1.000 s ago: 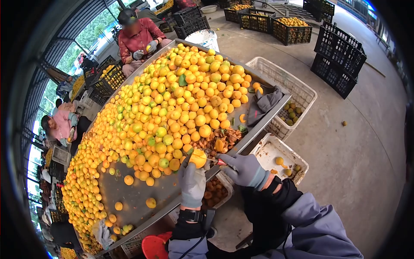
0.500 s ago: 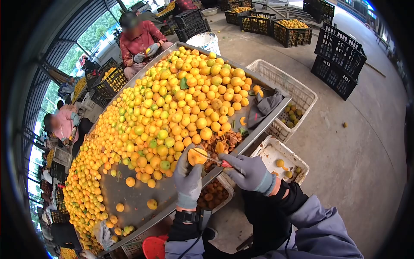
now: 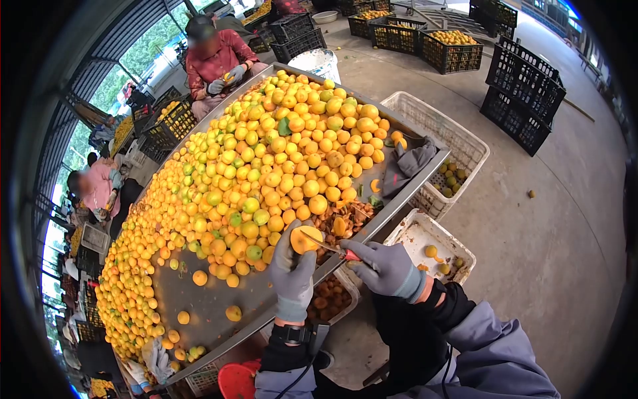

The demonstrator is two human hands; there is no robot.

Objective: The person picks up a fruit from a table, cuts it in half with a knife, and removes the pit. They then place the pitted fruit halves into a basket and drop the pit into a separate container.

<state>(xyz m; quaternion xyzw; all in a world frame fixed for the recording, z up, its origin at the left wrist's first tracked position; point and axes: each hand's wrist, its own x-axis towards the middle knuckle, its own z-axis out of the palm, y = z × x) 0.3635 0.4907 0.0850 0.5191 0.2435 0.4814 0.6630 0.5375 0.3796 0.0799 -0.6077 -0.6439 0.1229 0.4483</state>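
Note:
A yellow-orange fruit (image 3: 305,239) is in my left hand (image 3: 291,269), which wears a grey glove. My right hand (image 3: 387,267), gloved too, grips a knife (image 3: 349,255) by its red handle, and the blade reaches to the cut face of the fruit. Both hands are over the near edge of a metal table (image 3: 199,301), which bears a large heap of yellow and orange fruit (image 3: 266,159). Just beyond the knife lies a pile of brownish-orange scraps (image 3: 345,216).
White crates (image 3: 475,149) and a white tray (image 3: 412,229) stand to the right of the table. Black crates (image 3: 522,96) are farther back. A person in red (image 3: 222,60) sits across the table. A red container (image 3: 237,380) is below its near edge.
The fruit and my hands have barely moved. At the lower left, a gloved hand of another person now shows more at the table's edge.

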